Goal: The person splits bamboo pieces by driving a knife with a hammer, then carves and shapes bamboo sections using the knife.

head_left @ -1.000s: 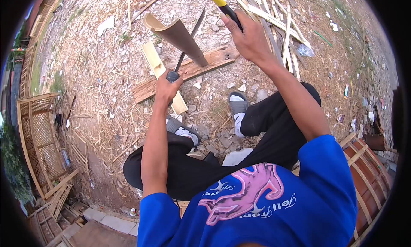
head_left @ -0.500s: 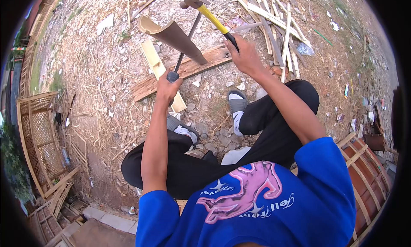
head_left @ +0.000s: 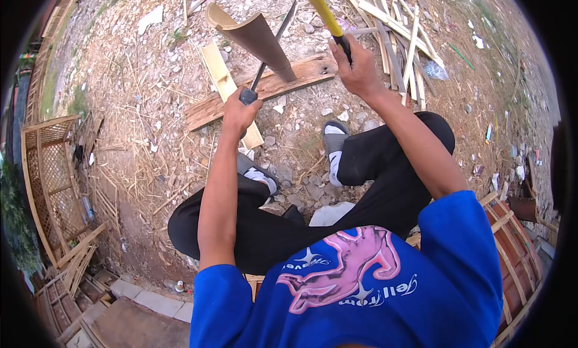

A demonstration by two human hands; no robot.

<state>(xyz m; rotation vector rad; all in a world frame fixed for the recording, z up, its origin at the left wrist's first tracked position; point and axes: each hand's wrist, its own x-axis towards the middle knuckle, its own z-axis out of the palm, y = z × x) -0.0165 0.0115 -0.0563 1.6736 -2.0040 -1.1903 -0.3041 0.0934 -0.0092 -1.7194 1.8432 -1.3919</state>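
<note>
My left hand is closed round the dark handle of a long blade, which points up and away behind a curved bamboo piece. That piece leans up from a weathered wooden plank on the ground. Raised at the right, my right hand grips the black end of a hammer's yellow handle; the hammer's head is mostly cut off by the top of the view. A pale split bamboo piece lies across the plank beside my left hand.
Thin wooden strips are piled at the upper right near a clear plastic bag. Lattice frames stand at the left. My sandalled feet rest on stony ground strewn with straw, just this side of the plank. A slatted reddish structure is at the lower right.
The hammer came down toward the blade, then rose again with my right hand. My left hand keeps its hold on the blade's handle. The view has shifted slightly.
</note>
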